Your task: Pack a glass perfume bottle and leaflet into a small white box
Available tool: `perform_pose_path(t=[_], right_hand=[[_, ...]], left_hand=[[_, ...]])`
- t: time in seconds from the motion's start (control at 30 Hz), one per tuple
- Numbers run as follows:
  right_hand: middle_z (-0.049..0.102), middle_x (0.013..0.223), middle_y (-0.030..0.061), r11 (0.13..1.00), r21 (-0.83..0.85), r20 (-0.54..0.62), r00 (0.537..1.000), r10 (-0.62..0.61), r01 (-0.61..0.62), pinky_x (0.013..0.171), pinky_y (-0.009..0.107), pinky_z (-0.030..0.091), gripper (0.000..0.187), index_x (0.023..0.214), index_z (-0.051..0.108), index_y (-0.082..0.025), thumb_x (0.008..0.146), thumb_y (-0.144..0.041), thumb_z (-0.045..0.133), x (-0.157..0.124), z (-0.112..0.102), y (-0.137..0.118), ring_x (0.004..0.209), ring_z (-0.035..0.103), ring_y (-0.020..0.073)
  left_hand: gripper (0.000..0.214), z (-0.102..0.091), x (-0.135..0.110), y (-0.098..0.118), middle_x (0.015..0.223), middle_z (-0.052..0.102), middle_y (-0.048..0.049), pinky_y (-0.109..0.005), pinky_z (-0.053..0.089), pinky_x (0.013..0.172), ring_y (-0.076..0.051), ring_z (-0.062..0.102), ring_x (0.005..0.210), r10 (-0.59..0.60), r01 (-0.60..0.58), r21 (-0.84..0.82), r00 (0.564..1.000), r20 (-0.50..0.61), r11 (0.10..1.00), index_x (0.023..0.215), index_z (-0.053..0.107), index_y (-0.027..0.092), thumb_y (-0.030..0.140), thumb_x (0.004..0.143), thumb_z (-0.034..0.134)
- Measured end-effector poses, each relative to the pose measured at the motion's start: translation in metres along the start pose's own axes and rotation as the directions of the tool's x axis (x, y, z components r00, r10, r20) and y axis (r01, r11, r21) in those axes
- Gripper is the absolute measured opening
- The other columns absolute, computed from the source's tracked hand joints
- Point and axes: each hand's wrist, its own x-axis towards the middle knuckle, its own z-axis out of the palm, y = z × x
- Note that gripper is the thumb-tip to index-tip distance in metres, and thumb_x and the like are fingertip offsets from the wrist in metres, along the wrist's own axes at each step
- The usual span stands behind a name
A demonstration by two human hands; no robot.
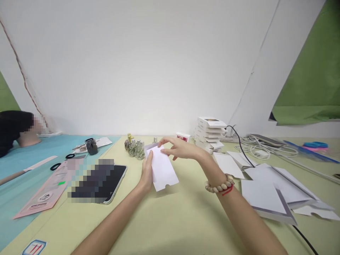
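Observation:
My left hand [146,172] is closed on the left edge of a flat white paper box [164,171], its thumb lying on the face. The box is tilted above the table, with a small notch in its lower edge. My right hand [179,147] reaches over from the right, fingers bent and spread, fingertips at the box's upper edge. Whether those fingertips grip the box I cannot tell. Just behind the box stand several small glass bottles [135,148] with gold and silver caps, one partly hidden by it.
At the back right is a stack of white boxes [209,132]. More flat white boxes [261,196] lie on the right among white cables [276,152] and a black cord. On the left are a tablet [114,184], a pink packet [45,198], a dark jar [91,146] and a mannequin head [25,138].

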Motion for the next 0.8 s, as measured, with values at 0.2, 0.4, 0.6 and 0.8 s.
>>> perform_pose_path(t=[0.2, 0.4, 0.6, 0.8], right_hand=[[0.041, 0.123, 0.0088, 0.991, 0.102, 0.081, 0.993, 0.081, -0.089, 0.055, 0.022, 0.053, 0.038, 0.117, 0.041, -0.023, 0.083, -0.041, 0.046, -0.0029, -0.0035, 0.0004, 0.076, 0.060, 0.0135], [0.042, 0.120, 0.0108, 0.979, 0.181, 0.111, 0.991, 0.077, -0.096, 0.059, 0.023, 0.054, 0.033, 0.112, 0.041, -0.018, 0.085, -0.038, 0.045, -0.0048, -0.0079, 0.0032, 0.081, 0.060, 0.0147], [0.043, 0.117, 0.0102, 0.982, 0.172, 0.099, 0.993, 0.068, -0.085, 0.058, 0.023, 0.054, 0.033, 0.111, 0.042, -0.019, 0.085, -0.039, 0.045, -0.0020, -0.0061, 0.0071, 0.083, 0.059, 0.0147], [0.041, 0.118, 0.0104, 0.976, 0.207, 0.061, 0.996, 0.059, -0.070, 0.060, 0.026, 0.055, 0.054, 0.130, 0.026, -0.030, 0.083, -0.039, 0.049, -0.0027, -0.0071, 0.0042, 0.083, 0.058, 0.0143]], left_hand=[[0.074, 0.0001, -0.0009, 0.0025, 0.108, 0.046, -0.0152, -0.024, 0.045, 0.069, -0.021, 0.052, 0.087, -0.009, 0.010, -0.034, 1.000, 0.012, 0.999, 0.127, 0.040, 0.009, 0.068, 0.082, 0.037], [0.071, 0.0048, -0.0039, 0.0074, 0.114, 0.042, -0.0143, -0.030, 0.045, 0.077, -0.024, 0.050, 0.096, -0.015, 0.031, -0.146, 0.994, 0.105, 0.989, 0.130, 0.039, 0.011, 0.066, 0.087, 0.026], [0.082, 0.0020, -0.0013, 0.0035, 0.112, 0.044, -0.0149, -0.028, 0.045, 0.077, -0.023, 0.050, 0.097, -0.034, 0.038, -0.100, 0.998, 0.045, 0.994, 0.132, 0.037, 0.011, 0.075, 0.082, 0.025], [0.072, -0.0038, 0.0022, -0.0003, 0.123, 0.035, -0.0106, -0.026, 0.048, 0.072, -0.021, 0.050, 0.099, 0.140, -0.140, 0.013, 0.985, -0.105, 0.990, 0.140, 0.014, 0.026, 0.065, 0.084, 0.037]])
